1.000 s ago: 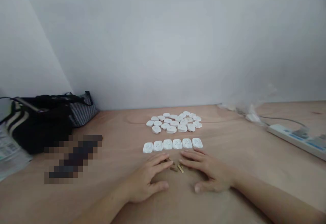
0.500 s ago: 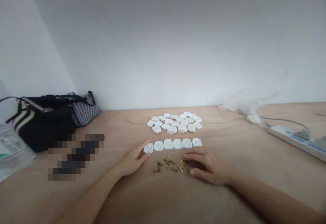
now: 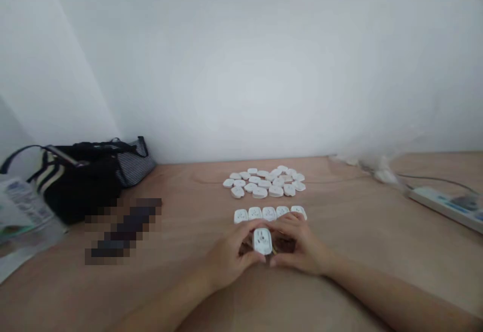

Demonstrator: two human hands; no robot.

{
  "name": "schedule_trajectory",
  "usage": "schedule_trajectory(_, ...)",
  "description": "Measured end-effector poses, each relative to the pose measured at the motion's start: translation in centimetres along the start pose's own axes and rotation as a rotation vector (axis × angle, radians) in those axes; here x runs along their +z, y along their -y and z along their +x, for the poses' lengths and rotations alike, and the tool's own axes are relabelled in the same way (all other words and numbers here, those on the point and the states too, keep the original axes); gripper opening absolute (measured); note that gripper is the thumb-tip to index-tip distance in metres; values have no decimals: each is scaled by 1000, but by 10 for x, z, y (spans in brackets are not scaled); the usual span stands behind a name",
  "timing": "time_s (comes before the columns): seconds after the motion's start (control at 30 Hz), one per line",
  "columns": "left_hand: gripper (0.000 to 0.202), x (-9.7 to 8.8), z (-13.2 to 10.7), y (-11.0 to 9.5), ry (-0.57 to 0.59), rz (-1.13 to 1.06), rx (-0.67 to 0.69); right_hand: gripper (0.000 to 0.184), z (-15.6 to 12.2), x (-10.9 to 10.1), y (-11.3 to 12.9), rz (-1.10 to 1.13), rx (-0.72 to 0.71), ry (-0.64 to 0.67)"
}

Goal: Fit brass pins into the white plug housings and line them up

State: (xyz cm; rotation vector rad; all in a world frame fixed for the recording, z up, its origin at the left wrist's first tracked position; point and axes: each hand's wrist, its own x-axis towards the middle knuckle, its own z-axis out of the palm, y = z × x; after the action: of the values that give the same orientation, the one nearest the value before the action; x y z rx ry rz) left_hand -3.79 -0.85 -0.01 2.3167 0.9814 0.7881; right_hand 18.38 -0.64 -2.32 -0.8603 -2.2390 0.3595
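My left hand (image 3: 230, 256) pinches a small white socket faceplate (image 3: 261, 240) and holds it upright just above the table. My right hand (image 3: 298, 249) is curled close against that plate, fingers bent over the spot where small brass pins lie; what it holds is hidden. Behind the hands runs a row of several white faceplates (image 3: 268, 214). Farther back lies a loose cluster of several more white faceplates (image 3: 266, 182).
A black and striped bag (image 3: 85, 176) sits at the back left, with a plastic bottle (image 3: 26, 211) at the far left edge. A blurred dark object (image 3: 123, 229) lies left of my hands. A white power strip (image 3: 447, 202) with its cable is at the right.
My left hand took the leftmost white faceplate from the row and brought it to the middle. My right hand closed in beside it, covering the brass pins. The view shifted left.
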Motion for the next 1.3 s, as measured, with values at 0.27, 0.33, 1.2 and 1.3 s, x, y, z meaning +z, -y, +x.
schedule_trajectory(0.27,66,13,17,1,-54,-111,-116,55,4,-2,-1,58,24,-13)
schedule_trajectory(0.33,69,7,17,2,-49,-64,-70,52,4,-2,-1,52,19,-15)
schedule_trajectory(1.2,9,-15,10,20,202,88,-109,40,-1,0,1,-27,65,-59)
schedule_trajectory(1.3,18,-14,9,19,205,115,-16,39,-1,-1,1,-33,68,-47)
